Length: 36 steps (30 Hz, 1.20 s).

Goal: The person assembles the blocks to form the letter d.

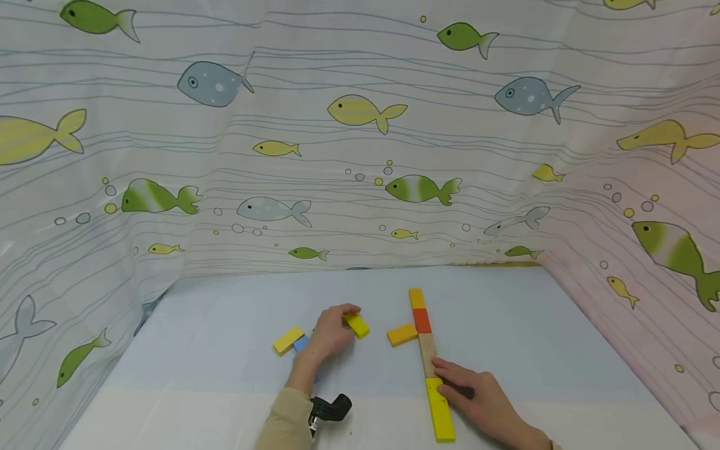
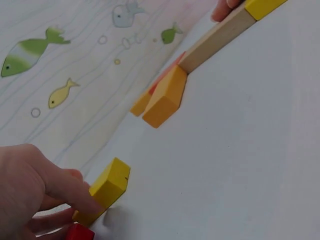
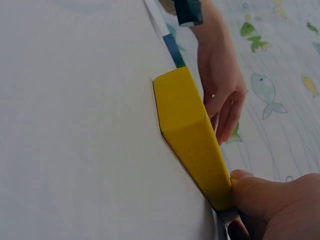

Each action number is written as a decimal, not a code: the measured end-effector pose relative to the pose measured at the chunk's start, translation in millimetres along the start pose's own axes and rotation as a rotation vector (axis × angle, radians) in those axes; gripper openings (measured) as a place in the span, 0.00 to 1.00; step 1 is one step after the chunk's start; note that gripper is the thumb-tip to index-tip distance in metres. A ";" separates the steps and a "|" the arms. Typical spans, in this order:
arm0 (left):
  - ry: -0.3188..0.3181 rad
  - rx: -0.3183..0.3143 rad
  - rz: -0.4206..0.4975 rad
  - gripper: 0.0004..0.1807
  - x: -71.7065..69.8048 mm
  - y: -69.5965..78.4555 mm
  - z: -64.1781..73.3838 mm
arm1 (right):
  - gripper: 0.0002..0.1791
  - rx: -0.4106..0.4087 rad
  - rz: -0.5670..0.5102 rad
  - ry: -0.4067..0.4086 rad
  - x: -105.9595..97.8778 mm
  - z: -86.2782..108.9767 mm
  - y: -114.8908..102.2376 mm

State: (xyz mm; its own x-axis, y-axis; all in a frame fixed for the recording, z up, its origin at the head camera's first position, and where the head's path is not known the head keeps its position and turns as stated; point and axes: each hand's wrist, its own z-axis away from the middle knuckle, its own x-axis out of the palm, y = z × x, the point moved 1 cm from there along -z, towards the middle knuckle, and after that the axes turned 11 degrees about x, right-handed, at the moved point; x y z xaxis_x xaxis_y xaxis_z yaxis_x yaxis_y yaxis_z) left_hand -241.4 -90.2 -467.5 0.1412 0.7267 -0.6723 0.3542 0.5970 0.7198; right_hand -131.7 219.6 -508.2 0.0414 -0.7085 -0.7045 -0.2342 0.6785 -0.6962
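1 yellow block (image 1: 358, 325) gripped by left fingers (image 2: 75, 192); right fingers (image 1: 458, 374), extended, touch block row (image 1: 422, 321); likely arranging, next requiring careful placement

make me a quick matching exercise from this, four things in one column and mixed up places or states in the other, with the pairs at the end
1. left hand
2. right hand
3. long yellow block
4. blue block

A. at the near end of the row of blocks
B. holding a small yellow block
C. partly hidden by the left forearm
D. touching the row's right side

Pairs: 1-B, 2-D, 3-A, 4-C
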 end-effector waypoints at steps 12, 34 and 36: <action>-0.014 0.051 0.020 0.22 2.0 -0.6 1.1 | 0.22 -0.007 0.019 0.014 -0.2 0.0 0.6; -0.012 0.110 0.029 0.21 4.1 1.5 -1.6 | 0.22 -0.017 0.010 0.012 0.4 -0.6 -0.5; -0.018 0.115 0.023 0.21 4.3 2.7 -1.5 | 0.22 -0.024 0.009 0.015 0.7 -0.5 0.2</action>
State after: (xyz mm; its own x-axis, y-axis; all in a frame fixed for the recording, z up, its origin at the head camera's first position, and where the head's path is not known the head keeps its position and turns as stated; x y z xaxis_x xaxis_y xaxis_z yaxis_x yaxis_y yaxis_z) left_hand -241.2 -84.9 -468.2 0.1667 0.7329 -0.6596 0.4547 0.5365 0.7110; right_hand -132.2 219.2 -508.8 0.0249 -0.7050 -0.7087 -0.2575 0.6805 -0.6860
